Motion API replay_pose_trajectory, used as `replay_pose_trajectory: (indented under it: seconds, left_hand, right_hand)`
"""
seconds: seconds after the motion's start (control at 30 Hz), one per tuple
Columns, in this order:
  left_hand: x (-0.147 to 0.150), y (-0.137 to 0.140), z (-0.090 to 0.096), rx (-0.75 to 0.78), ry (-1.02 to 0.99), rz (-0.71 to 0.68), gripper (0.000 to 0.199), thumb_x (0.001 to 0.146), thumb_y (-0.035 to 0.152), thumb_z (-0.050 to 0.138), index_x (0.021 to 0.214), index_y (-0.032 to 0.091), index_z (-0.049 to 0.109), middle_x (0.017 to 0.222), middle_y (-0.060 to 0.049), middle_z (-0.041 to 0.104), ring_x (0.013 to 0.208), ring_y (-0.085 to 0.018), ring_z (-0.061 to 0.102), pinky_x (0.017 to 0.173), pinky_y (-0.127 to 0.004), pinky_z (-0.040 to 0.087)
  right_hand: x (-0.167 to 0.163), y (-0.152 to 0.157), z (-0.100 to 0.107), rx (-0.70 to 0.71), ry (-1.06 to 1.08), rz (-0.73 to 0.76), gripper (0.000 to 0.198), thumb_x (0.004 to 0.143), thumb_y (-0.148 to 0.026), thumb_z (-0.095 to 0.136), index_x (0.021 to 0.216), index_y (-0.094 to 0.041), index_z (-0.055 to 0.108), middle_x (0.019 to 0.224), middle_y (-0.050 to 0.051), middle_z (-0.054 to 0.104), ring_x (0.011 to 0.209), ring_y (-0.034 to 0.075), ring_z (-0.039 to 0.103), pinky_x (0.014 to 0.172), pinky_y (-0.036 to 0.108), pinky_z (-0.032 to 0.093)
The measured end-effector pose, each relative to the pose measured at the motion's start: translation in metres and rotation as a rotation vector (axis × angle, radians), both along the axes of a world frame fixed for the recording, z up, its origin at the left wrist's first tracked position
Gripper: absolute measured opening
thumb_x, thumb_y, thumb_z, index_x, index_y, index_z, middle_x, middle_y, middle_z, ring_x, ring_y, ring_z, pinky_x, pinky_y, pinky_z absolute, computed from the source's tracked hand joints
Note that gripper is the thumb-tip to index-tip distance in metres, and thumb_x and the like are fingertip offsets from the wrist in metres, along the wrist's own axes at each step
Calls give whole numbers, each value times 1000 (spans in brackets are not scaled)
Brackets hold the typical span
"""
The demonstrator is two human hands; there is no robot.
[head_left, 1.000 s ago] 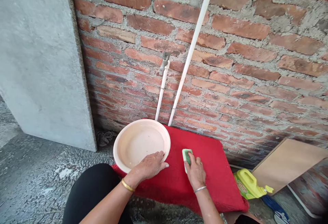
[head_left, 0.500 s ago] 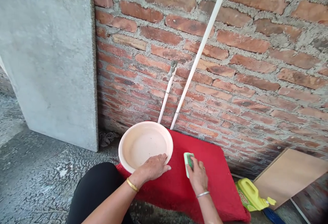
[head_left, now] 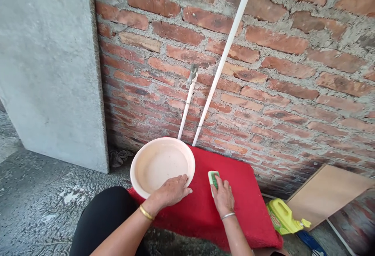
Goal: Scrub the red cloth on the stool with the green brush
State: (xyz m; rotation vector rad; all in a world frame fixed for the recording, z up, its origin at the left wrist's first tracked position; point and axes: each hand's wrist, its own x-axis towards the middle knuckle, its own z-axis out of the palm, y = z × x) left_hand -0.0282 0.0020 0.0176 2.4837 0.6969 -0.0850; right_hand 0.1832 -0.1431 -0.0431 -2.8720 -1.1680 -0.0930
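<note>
A pale pink plastic basin [head_left: 140,155] stands at the left end of a red cloth [head_left: 199,213] that covers a low surface. My left hand [head_left: 172,190] grips the basin's near right rim, fingers inside the wall and thumb outside. The basin holds what looks like shallow water with a few dark specks. To the right, my right hand [head_left: 223,198] is closed around a scrub brush [head_left: 213,178] with a pale body and green bristles. The brush is on or just above the red cloth; its near end is hidden by my fingers.
A tap [head_left: 192,74] on a thin white pipe and a longer white pipe [head_left: 225,54] run up the brick wall. A grey slab [head_left: 55,76] leans at left. At right are a yellow jug [head_left: 283,215], a tan board [head_left: 328,195] and a blue slipper [head_left: 310,242].
My view has shifted slightly, so most things appear a little further left. Both hands keep their holds on the basin and the brush.
</note>
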Motion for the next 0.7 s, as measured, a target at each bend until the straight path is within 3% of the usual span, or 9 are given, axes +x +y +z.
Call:
replay_pose_trajectory:
  seconds: [0.23,0.37,0.5,0.7]
  left_hand:
    - [0,0,-1,-2,-23,15,41,96,45,46,125,18,55,124,-15,68,115,-31,66,99,-41,48]
    - [-1,-1,4,2,-17,15,42,95,44,47,125,16,55,126,-17,67,118,-32,64,100,-42,47]
    - [-2,-2,7,-2,-10,15,42,95,43,47,125,16,55,126,-16,67,118,-33,64,100,-42,47]
    - [0,1,-2,10,-20,0,43,96,45,45,127,17,54,127,-16,66,119,-32,64,102,-42,47]
  right_hand:
    - [63,-93,-11,119,-2,-302,56,96,-50,35,141,-22,52,107,15,63,90,29,68,87,44,52]
    - [74,-115,-13,215,-6,-377,55,94,-50,27,136,-28,55,100,17,64,85,32,70,81,48,54]
    - [43,-87,-11,213,7,-277,48,94,-48,34,131,-29,60,104,14,65,94,30,69,81,43,55]
    - [-65,-9,-21,136,45,268,39,97,-38,45,131,-31,61,115,10,63,106,26,64,89,35,52]
